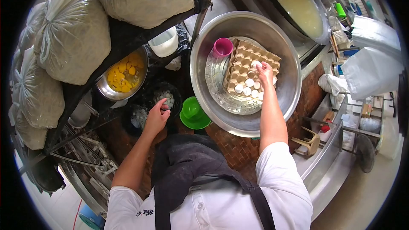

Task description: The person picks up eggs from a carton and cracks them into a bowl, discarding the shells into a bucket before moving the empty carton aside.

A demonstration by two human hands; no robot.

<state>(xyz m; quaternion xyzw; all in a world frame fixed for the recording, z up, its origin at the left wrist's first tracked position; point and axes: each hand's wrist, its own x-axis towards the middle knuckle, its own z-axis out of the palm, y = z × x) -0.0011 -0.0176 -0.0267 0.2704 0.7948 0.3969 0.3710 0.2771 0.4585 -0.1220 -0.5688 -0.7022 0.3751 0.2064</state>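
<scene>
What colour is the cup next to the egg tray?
The cup is bright pink, seen in the head view.

"What's the right hand (266,73) doing?"

"Its fingers are on a white egg (256,64) at the cardboard egg tray (243,57). More eggs sit in the tray's near end."

"And what's the tray in?"

"A wide metal basin (200,81), with a pink cup (223,47) beside the tray."

"Where's the left hand (157,116)?"

"Fingers curled, by some pale eggshells (168,98). I can't tell whether it holds anything. Green bowls (194,113) stand between it and the basin."

"The yellow stuff?"

"Egg yolks (120,78), in a metal bowl (103,88)."
</scene>
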